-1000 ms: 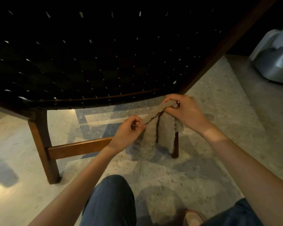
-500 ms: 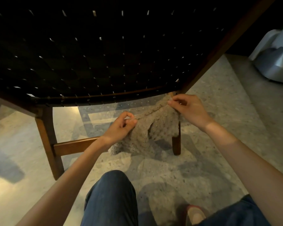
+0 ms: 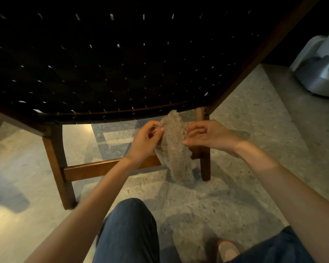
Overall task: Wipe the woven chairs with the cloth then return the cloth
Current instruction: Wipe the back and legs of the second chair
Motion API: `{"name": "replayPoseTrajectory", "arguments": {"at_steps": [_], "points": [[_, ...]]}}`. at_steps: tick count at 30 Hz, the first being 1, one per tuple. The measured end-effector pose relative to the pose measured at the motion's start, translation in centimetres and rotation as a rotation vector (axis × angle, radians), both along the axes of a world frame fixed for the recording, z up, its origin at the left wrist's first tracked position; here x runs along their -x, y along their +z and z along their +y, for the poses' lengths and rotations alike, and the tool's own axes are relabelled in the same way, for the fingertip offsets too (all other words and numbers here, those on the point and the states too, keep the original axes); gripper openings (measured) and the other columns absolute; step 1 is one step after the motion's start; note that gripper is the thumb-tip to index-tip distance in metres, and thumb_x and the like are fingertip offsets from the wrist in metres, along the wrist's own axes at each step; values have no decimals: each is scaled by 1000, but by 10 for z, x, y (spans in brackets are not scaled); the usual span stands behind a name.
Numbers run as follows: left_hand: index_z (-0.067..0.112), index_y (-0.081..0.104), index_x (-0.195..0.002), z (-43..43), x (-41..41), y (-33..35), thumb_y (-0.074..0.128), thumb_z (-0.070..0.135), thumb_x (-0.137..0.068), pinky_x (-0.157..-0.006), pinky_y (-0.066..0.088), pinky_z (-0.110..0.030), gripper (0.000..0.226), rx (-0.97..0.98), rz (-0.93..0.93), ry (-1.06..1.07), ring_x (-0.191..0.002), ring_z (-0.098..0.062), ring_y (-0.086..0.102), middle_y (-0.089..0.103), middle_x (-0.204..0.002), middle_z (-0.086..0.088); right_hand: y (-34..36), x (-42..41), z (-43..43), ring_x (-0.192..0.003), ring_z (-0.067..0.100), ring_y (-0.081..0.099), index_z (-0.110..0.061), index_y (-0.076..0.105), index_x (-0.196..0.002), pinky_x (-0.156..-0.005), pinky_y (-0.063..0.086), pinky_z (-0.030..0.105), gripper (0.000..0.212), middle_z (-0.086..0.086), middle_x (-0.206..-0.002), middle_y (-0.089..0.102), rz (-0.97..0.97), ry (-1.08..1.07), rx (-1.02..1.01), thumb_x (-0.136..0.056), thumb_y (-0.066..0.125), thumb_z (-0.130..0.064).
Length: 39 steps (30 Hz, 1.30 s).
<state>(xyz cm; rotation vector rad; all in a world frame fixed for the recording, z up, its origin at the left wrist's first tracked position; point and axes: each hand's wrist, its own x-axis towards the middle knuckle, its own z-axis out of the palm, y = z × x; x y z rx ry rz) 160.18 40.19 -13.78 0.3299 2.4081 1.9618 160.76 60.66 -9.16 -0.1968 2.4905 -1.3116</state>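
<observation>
A dark woven chair point(image 3: 110, 59) with a brown wooden frame fills the upper half of the view. Just below its front seat rail hangs a fuzzy beige cloth point(image 3: 175, 147), held between both hands. My left hand point(image 3: 144, 141) pinches the cloth's left edge with thumb and fingers. My right hand point(image 3: 209, 135) touches the cloth's right edge with its fingers stretched out flat. The lower end of the cloth dangles in front of the chair's right front leg point(image 3: 205, 164).
The chair's left front leg point(image 3: 59, 164) and its low cross rail point(image 3: 95, 168) stand on a speckled stone floor point(image 3: 245, 114). A grey-white appliance point(image 3: 319, 67) sits at the far right. My knees in blue jeans point(image 3: 129, 234) and one shoe point(image 3: 227, 251) show below.
Both hands have come closer together and the cloth now hangs as a narrow folded strip. My right hand's fingers have straightened along the cloth's edge.
</observation>
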Motion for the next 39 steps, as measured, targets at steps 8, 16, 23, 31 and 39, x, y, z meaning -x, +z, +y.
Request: {"name": "replayPoseTrajectory", "arguments": {"at_steps": [8,16,23,31,39], "points": [[22,50,-106,-13,2,-11,66,25,-87,-79,42,-22,25,137,-59,264,-96,-13,45,46,-103,-1,-9,0,-32,-90,9,69,-13,68,-105,-78,53,14,17,3,-96,73,-13,-49,254,-88,66,-15],[34,32,-119,-8,-32,-15,85,39,-63,-89,46,-13,77,186,168,-57,-113,-1,43,40,-122,8,-9,13,-41,-86,9,69,-6,68,-101,-73,55,18,13,0,-88,74,-133,-276,579,-91,61,-9],[12,50,-118,0,-22,-20,69,-3,-76,-90,37,-7,49,401,441,77,-107,3,38,37,-120,6,1,20,-40,-85,15,70,-5,67,-97,-79,57,26,10,7,-89,73,-245,-398,802,-90,59,-3],[31,59,-90,-17,-14,-12,58,27,-93,-74,47,-18,5,12,66,353,-84,0,57,60,-89,13,-6,16,-23,-83,12,70,-6,68,-107,-69,56,16,20,8,-97,71,20,-362,369,-88,66,-13],[17,62,-103,-16,-8,-10,67,18,-87,-67,54,-17,17,-117,-91,368,-76,-4,66,70,-81,0,-2,1,-49,-87,19,71,-15,62,-113,-71,58,25,31,11,-94,72,16,-241,460,-84,71,-11]]}}
